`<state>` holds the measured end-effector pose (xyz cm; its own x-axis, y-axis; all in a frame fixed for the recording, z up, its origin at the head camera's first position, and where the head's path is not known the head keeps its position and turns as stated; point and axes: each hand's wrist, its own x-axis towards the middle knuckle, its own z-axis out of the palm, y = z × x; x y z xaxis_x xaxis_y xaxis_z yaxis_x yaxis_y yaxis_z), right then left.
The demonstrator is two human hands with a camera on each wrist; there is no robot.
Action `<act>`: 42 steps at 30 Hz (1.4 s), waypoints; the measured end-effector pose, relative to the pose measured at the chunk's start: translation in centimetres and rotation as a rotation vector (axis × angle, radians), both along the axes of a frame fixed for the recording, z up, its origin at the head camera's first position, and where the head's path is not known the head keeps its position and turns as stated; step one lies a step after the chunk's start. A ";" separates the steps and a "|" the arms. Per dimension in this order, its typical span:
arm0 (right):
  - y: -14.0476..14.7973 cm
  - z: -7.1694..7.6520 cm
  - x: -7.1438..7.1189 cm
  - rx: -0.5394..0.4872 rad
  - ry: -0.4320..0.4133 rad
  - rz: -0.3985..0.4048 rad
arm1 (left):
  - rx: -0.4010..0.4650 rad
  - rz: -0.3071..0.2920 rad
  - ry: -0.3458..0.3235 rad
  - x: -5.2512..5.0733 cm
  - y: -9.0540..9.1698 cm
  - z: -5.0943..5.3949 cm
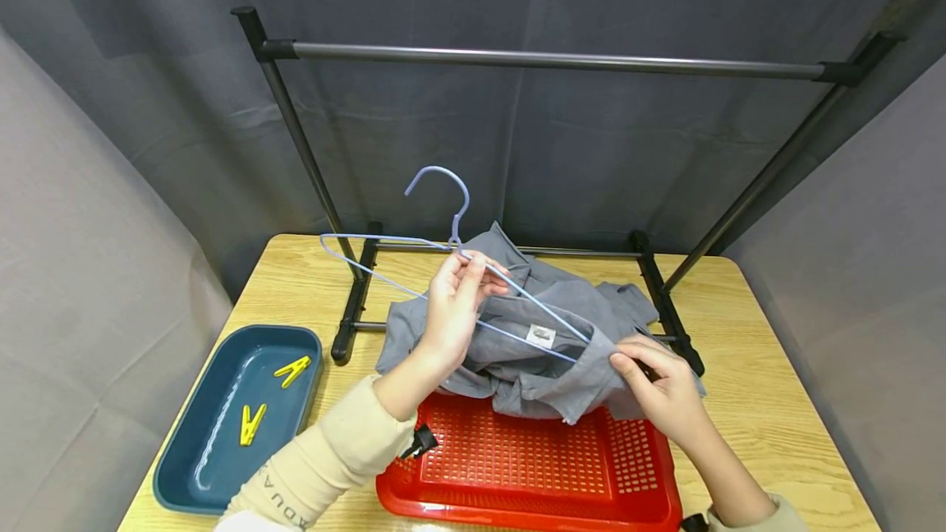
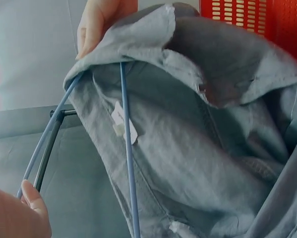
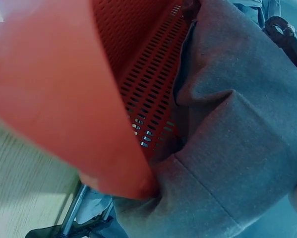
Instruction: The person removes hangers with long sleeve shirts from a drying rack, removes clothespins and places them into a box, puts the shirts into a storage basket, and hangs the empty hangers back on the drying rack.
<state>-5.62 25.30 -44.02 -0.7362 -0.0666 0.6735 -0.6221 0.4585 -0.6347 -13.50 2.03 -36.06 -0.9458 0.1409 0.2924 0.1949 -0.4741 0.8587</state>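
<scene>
A light blue clothes hanger [image 1: 438, 171] is tilted, its hook upward and its right end inside the neck of a grey shirt [image 1: 547, 384]. My left hand [image 1: 454, 310] pinches the hanger's upper wire just below the hook. With thumb and fingers my right hand [image 1: 661, 388] grips the shirt's collar beside the hanger's hidden right end. In the left wrist view both hanger wires run into the collar past a white label [image 2: 124, 124]. The shirt [image 3: 237, 139] hangs over the red basket in the right wrist view.
A red perforated basket [image 1: 517, 507] stands under the shirt. To the left, a blue tray [image 1: 214, 491] holds two yellow clothespins [image 1: 292, 370]. Behind, a black rack with a metal crossbar [image 1: 554, 61] stands on the wooden table [image 1: 783, 433].
</scene>
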 end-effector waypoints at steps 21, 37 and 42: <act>0.9 -0.5 0.5 -0.011 -0.033 0.004 | -0.030 -0.046 0.010 -2.3 -2.5 2.4; 0.7 -2.1 1.2 0.292 -0.386 0.182 | -0.058 -0.107 -0.024 -2.7 -3.0 2.5; 0.4 -2.6 1.3 0.335 -0.558 0.316 | -0.059 -0.119 -0.021 -2.7 -2.9 2.6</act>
